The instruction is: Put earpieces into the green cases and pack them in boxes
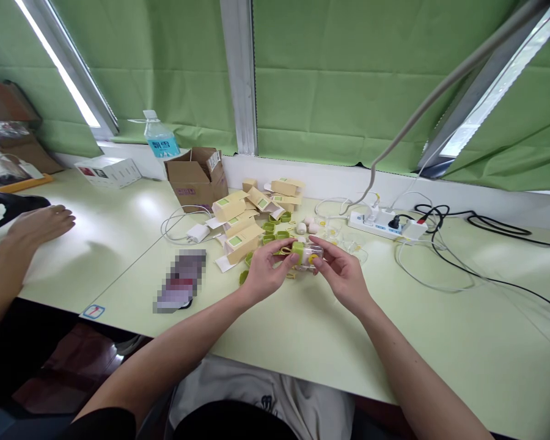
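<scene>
Between my two hands is a small clear container with a green end (308,253), lying roughly sideways, with a white part and a yellow spot visible inside or on it. My left hand (271,269) pinches its green end, where a pale loop sticks out. The clear end is gripped between the thumb and fingers of my right hand (343,272). Just behind my hands lie several green caps or cups (269,228), a few whitish round pieces (301,228) and several clear plastic pieces (355,241). What some of these pieces are, I cannot make out.
Small cream boxes (242,243), some opened, are piled left of my hands near a brown carton (197,178). A blurred phone (181,281) lies front left. A power strip (376,225) with cables stands right. Another person's hand (43,225) rests at far left.
</scene>
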Demonstrator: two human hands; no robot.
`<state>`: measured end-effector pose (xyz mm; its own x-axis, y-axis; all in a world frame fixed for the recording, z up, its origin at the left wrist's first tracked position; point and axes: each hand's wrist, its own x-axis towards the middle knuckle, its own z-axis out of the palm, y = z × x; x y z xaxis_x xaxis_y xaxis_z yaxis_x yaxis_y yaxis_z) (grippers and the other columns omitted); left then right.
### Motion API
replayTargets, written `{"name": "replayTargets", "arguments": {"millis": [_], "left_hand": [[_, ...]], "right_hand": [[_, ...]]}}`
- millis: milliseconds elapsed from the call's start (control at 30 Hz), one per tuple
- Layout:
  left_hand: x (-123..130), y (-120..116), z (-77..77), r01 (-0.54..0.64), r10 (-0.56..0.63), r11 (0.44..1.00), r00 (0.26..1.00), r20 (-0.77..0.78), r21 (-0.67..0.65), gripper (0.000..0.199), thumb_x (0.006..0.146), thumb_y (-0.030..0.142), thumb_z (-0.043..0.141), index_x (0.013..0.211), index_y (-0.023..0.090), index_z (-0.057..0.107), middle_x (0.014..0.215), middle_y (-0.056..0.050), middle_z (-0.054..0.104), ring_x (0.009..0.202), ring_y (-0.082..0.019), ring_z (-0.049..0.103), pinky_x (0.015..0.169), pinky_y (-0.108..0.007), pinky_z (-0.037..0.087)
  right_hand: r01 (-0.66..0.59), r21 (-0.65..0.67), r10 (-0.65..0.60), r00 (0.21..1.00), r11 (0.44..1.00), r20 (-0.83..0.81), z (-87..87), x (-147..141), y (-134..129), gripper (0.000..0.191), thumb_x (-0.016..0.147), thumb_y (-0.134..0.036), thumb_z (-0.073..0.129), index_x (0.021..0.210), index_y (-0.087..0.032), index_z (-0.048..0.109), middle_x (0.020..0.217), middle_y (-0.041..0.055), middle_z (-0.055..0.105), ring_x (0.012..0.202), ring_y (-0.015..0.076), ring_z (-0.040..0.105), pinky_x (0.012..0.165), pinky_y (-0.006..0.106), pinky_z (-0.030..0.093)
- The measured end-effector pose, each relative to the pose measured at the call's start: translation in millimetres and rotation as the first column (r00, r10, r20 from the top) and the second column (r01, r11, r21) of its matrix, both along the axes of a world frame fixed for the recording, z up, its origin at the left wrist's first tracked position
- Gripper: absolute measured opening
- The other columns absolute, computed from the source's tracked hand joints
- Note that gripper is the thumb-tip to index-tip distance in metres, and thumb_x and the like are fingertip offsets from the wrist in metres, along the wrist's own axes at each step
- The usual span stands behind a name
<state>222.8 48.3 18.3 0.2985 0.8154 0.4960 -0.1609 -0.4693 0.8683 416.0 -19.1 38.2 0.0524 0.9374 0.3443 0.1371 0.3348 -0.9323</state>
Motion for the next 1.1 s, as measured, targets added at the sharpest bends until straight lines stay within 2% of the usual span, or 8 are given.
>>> {"name": "replayTargets", "arguments": {"millis": [233,400,600,733,833,933,1100], "left_hand": [[2,-2,-2.0,-0.005,0.006,1.0,0.999,-0.035,0.012,0.051,0.091,0.053,0.081,0.127,0.017,0.08,0.125,-0.016,0.08,0.105,-0.027,0.08,0.093,-0.04,0.069],[4,-1,-3.2,0.038,-0.04,0.996,0.999,-0.026,-0.086,0.059,0.084,0.059,0.086,0.124,0.015,0.082,0.124,-0.017,0.081,0.104,-0.029,0.08,0.091,-0.04,0.069],[4,0,1.8,0.084,-0.096,0.975,0.994,-0.051,-0.207,0.07,0.073,0.064,0.092,0.124,0.017,0.084,0.129,-0.015,0.081,0.118,-0.036,0.078,0.097,-0.045,0.068],[4,1,7.0,0.177,-0.18,0.954,0.984,0.01,-0.244,0.075,0.078,0.071,0.085,0.127,0.015,0.082,0.134,-0.017,0.078,0.102,-0.032,0.082,0.084,-0.043,0.071],[4,1,8.5,0.161,-0.159,0.961,0.987,0.024,-0.226,0.071,0.081,0.071,0.082,0.124,0.015,0.083,0.132,-0.017,0.079,0.102,-0.032,0.082,0.083,-0.042,0.072],[3,1,8.0,0.111,-0.12,0.974,0.992,-0.032,-0.198,0.064,0.082,0.066,0.085,0.122,0.015,0.084,0.13,-0.016,0.08,0.109,-0.034,0.08,0.086,-0.043,0.071],[-1,5,7.1,0.116,-0.134,0.979,0.986,-0.099,-0.169,0.062,0.084,0.063,0.083,0.123,0.015,0.084,0.134,-0.017,0.078,0.116,-0.036,0.078,0.089,-0.046,0.07]], "right_hand": [[-0.017,-0.008,0.017,0.999,1.0,-0.027,-7.5,-4,1,0.061,0.091,-0.055,0.082,0.145,-0.028,0.07,0.128,0.0102,0.077,0.107,0.0261,0.073,0.09,0.043,0.067],[-0.019,0.004,0.019,0.999,1.0,-0.042,-11.1,-6,1,0.063,0.091,-0.057,0.082,0.145,-0.027,0.071,0.136,0.011,0.074,0.114,0.0274,0.074,0.102,0.047,0.065],[0.019,-0.012,-0.018,0.999,1.0,0.027,-11.1,0,1,0.062,0.088,-0.058,0.084,0.14,-0.026,0.075,0.131,0.0117,0.077,0.106,0.0273,0.075,0.096,0.046,0.066],[0.027,-0.012,-0.027,1.0,1.0,0.013,-8.9,1,0,0.06,0.087,-0.056,0.085,0.138,-0.025,0.076,0.134,0.0119,0.076,0.101,0.0257,0.075,0.094,0.045,0.066],[0.04,-0.007,-0.04,0.999,0.999,0.012,-7.7,-1,0,0.058,0.087,-0.052,0.086,0.137,-0.024,0.077,0.132,0.0116,0.077,0.094,0.0235,0.075,0.09,0.043,0.066],[0.048,0.001,-0.048,0.998,0.999,0.028,-8.4,-2,0,0.057,0.086,-0.05,0.086,0.136,-0.023,0.077,0.128,0.0111,0.078,0.089,0.0218,0.073,0.086,0.041,0.066],[0.037,-0.005,-0.037,0.999,0.999,0.037,-8.0,-3,0,0.055,0.085,-0.05,0.086,0.133,-0.025,0.078,0.128,0.0106,0.076,0.089,0.0208,0.069,0.084,0.039,0.064]]}}
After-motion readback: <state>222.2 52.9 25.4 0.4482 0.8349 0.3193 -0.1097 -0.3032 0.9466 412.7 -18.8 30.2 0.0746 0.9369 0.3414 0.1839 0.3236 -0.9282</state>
